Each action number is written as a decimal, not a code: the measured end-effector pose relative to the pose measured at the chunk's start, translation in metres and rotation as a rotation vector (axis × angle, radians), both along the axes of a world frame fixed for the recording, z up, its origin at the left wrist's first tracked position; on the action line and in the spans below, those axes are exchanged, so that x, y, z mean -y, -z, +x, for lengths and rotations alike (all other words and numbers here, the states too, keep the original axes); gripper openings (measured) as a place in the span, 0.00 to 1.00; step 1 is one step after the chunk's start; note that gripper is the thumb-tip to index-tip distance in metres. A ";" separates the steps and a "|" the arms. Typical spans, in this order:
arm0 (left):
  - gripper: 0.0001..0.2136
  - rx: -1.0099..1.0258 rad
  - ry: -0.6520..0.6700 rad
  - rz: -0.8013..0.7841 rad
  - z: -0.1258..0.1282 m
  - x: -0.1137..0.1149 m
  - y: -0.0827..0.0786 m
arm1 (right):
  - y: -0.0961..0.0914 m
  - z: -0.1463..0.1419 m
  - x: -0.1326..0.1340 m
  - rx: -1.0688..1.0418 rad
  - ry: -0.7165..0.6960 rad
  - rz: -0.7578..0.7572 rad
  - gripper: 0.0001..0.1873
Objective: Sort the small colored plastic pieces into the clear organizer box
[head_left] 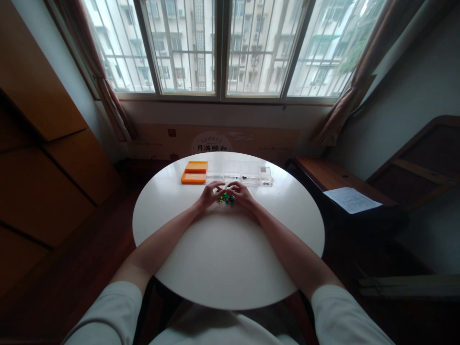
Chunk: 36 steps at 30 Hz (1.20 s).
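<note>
My left hand (pixel 211 192) and my right hand (pixel 240 192) meet over the middle of the round white table. Their fingers are curled in, and the fingertips come together around a small green piece (pixel 226 187). Just under the hands lies a pile of small coloured pieces (pixel 225 198), mostly green, with some blue and yellow or orange. The fingers hide part of this pile. At this size I cannot make out what kind of pieces they are.
Beyond my hands lies an orange tray (pixel 194 178) with a raised rim. A clear plastic compartment box (pixel 232 167) sits beside it, holding a few small dark bits. The white table (pixel 230 258) has a curved edge. At right, paper (pixel 350 199) rests on a wooden bench (pixel 323 173).
</note>
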<state>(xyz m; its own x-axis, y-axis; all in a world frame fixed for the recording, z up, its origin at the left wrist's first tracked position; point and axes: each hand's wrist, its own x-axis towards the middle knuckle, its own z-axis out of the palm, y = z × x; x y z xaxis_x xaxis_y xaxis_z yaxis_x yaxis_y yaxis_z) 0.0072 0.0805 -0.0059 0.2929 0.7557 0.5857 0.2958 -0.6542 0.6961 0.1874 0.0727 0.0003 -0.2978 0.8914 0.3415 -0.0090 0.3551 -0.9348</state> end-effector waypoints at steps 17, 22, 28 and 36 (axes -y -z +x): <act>0.16 -0.008 0.017 -0.026 -0.001 -0.001 0.003 | 0.005 -0.001 -0.004 0.046 0.094 0.007 0.20; 0.17 -0.020 0.020 -0.051 -0.001 -0.002 0.004 | 0.008 0.000 -0.007 0.045 0.115 0.022 0.20; 0.17 -0.002 0.018 -0.064 -0.001 -0.001 0.004 | 0.011 0.000 -0.010 0.043 0.134 0.027 0.20; 0.17 -0.004 0.016 -0.092 -0.001 0.000 0.002 | 0.013 0.001 -0.012 0.093 0.169 0.080 0.18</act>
